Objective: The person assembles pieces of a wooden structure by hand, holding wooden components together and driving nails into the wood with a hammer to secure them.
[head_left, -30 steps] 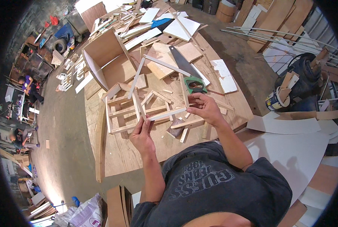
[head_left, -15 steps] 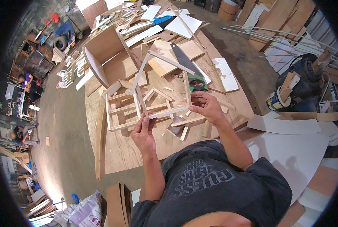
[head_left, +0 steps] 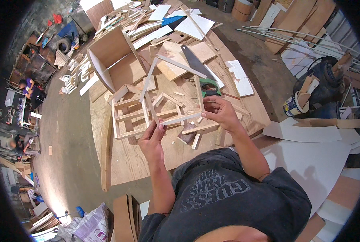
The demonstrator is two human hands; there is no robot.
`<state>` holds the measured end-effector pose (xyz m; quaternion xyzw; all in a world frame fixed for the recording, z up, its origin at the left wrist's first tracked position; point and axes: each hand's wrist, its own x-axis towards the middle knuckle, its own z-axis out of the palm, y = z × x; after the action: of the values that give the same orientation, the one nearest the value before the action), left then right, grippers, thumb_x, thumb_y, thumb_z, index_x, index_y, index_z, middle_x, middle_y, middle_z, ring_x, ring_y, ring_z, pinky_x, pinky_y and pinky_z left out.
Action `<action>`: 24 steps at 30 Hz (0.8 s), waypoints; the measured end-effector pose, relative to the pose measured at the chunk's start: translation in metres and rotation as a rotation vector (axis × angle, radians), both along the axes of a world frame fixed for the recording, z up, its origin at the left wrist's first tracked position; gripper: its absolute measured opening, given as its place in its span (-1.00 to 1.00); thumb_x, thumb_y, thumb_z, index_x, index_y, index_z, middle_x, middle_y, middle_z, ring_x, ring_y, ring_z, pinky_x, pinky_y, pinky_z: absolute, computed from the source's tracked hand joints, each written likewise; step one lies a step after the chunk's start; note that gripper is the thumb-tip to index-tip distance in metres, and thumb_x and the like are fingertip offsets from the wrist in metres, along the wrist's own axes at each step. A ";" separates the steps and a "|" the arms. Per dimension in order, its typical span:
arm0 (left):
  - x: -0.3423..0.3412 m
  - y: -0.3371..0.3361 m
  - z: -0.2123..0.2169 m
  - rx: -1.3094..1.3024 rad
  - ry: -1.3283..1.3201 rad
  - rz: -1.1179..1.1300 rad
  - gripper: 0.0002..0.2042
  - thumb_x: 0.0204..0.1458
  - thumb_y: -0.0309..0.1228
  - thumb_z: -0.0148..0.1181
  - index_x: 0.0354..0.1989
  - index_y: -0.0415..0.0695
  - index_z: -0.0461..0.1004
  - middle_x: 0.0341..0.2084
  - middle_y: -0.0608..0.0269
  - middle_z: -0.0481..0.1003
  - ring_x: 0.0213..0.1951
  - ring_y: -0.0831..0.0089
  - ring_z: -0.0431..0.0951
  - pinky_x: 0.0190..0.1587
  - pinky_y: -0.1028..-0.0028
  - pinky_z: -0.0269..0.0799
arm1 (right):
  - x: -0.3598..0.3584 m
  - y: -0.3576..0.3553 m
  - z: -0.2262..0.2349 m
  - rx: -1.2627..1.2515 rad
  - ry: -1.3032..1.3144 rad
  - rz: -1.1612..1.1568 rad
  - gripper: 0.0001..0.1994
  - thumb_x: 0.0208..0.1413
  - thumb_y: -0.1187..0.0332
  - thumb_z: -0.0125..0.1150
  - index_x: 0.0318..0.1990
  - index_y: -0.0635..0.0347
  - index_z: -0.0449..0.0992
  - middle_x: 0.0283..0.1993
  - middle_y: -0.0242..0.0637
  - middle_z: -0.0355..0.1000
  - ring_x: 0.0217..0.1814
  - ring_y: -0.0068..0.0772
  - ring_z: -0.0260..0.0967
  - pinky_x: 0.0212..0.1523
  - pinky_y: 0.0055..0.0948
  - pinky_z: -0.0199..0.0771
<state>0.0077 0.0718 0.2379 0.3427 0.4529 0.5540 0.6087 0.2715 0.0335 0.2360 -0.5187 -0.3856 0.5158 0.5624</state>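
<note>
Little has shifted since a moment ago — both hands hold the slat frame above the bench much as before, lifted only slightly. Left hand pinches the near-left corner between thumb and fingers; right hand curls around the near-right corner where two slats meet. A box frame lies just beyond, a handsaw further back. To my eye the joint wants squaring — keep both corners level and squeeze evenly, so nothing twists.

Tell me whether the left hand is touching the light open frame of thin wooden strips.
Touching. The head view shows the left hand with its fingertips pinched on the wooden strip frame's lower corner.
</note>
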 end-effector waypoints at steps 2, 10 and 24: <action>-0.002 0.000 -0.003 -0.038 -0.040 0.015 -0.65 0.14 -0.67 0.30 0.12 -0.42 0.53 -0.06 -0.06 0.64 -0.12 0.33 0.69 -0.05 0.43 0.68 | -0.001 0.000 0.002 -0.005 0.002 0.001 -0.47 0.00 0.63 0.47 0.17 0.33 0.47 0.02 -0.19 0.59 0.03 -0.45 0.56 0.08 -0.46 0.62; -0.002 0.000 0.001 -0.051 -0.112 0.040 -0.65 0.12 -0.68 0.31 0.11 -0.43 0.54 -0.07 -0.07 0.64 -0.11 0.30 0.69 -0.02 0.41 0.68 | -0.001 0.002 0.000 -0.011 -0.019 0.014 -0.46 -0.01 0.63 0.48 0.18 0.32 0.48 0.02 -0.20 0.59 0.04 -0.46 0.55 0.05 -0.47 0.61; -0.002 0.007 -0.004 -0.092 -0.088 0.053 -0.69 0.14 -0.70 0.27 0.08 -0.44 0.55 -0.09 -0.06 0.64 -0.15 0.31 0.69 -0.02 0.38 0.72 | 0.005 0.009 0.000 -0.049 0.044 0.015 -0.61 0.15 0.49 0.41 0.13 0.37 0.54 -0.02 -0.23 0.60 -0.01 -0.52 0.55 0.02 -0.50 0.59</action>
<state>0.0057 0.0783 0.2344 0.2775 0.4598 0.5631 0.6281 0.2769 0.0430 0.2363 -0.5181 -0.3642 0.5404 0.5540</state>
